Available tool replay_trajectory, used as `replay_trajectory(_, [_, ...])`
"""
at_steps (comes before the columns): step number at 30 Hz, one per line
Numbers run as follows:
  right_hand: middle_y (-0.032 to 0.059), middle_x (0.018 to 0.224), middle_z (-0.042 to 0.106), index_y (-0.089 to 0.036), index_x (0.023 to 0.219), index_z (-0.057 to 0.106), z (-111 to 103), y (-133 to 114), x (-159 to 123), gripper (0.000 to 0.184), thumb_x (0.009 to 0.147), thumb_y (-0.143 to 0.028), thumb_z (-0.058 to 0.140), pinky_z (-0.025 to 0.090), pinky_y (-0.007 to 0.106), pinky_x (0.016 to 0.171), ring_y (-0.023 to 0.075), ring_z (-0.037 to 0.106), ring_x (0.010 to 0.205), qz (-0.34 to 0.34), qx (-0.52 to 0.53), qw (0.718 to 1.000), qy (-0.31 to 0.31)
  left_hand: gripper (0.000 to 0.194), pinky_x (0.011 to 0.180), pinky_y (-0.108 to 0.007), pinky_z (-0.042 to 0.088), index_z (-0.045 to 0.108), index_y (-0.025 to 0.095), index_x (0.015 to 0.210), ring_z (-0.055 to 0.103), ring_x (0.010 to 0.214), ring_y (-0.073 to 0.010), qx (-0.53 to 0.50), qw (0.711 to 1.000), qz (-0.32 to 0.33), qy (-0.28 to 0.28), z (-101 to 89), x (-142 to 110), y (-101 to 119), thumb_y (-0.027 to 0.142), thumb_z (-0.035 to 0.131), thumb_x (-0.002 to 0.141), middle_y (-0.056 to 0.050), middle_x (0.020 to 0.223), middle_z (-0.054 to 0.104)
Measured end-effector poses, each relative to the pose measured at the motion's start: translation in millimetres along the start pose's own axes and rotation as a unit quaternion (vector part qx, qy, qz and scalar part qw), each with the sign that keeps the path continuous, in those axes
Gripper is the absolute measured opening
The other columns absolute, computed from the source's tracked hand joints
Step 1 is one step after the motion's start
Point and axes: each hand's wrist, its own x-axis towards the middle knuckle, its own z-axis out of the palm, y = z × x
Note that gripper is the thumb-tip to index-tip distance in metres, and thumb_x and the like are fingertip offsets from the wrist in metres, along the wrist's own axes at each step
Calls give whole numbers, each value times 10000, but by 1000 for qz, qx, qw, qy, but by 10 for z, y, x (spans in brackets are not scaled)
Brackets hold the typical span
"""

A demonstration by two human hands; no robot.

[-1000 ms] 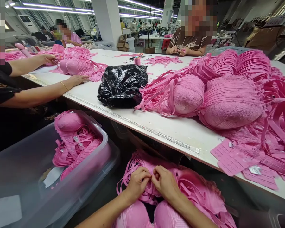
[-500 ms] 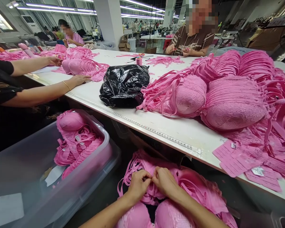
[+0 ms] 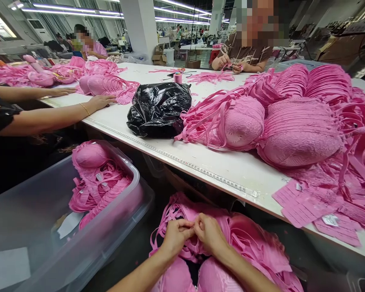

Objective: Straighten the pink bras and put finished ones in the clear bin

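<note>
Pink bras [image 3: 182,275] with moulded cups lie heaped on my lap, their straps bunched toward the far side. Over this heap, my left hand [image 3: 178,235] is closed in a pinch, thumb against fingers. Right beside it, fingertips nearly touching, my right hand [image 3: 209,232] is curled closed as well. Both appear to grip the pink bra between them, but the exact bit pinched is hidden by the fingers. More pink straps and fabric [image 3: 258,243] spread to the right of my right hand.
A white table [image 3: 231,170] with a ruler strip [image 3: 170,156] along its edge runs ahead. It carries a black plastic bag [image 3: 159,109] and stacked pink bras [image 3: 301,129]. A plastic bin [image 3: 134,174] stands left. A co-worker's arms [image 3: 57,113] reach in; another person [image 3: 246,56] sits opposite.
My hands stay close together, with the left fingers a little straighter. The left co-worker's farther hand has drawn back onto the table. The person opposite has shifted their hands slightly.
</note>
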Motion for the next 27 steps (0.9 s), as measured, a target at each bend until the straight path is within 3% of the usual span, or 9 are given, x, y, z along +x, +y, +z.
replay_trajectory(3, [12,589,614,-151,726,582,11,-24,-55,133,779,-77,484,221,231,496,149,537,552,-4,-2,1000,8,139,506,-213,444,633,128,613,568,486,-107,-12,999,6,33,12,-17,2,172,731,526,3,544,623])
replay_trajectory(8, [26,587,606,-147,742,556,22,-118,-105,153,809,-88,432,227,250,491,161,540,539,-17,-4,1000,23,168,441,-178,404,516,163,539,503,446,-78,-15,991,89,99,177,110,-53,142,682,534,54,496,541])
replay_trajectory(12, [7,606,600,-180,748,528,-60,-103,-124,146,835,-141,418,269,234,494,153,545,547,-52,44,997,34,112,522,-210,470,579,160,637,572,542,-114,-14,988,120,96,221,159,-34,146,655,557,21,584,611])
replay_trajectory(15, [-3,622,598,-191,784,520,-176,18,-174,138,862,-202,407,283,231,497,148,538,529,-77,43,995,54,168,574,-216,480,639,141,683,595,601,-125,-8,993,97,65,153,139,17,112,678,523,-1,640,643])
replay_trajectory(19, [14,688,625,-190,752,550,-275,166,-246,133,846,-193,456,273,241,509,162,565,576,-74,-32,994,69,183,552,-193,451,666,114,651,572,567,-106,-6,998,48,33,71,131,86,83,714,477,0,595,636])
replay_trajectory(27, [31,798,684,-180,800,619,-145,9,-190,93,851,-195,544,262,249,520,175,631,684,-37,-151,987,42,204,506,-206,448,618,117,568,550,464,-98,-39,999,5,33,102,164,116,114,770,432,18,496,612])
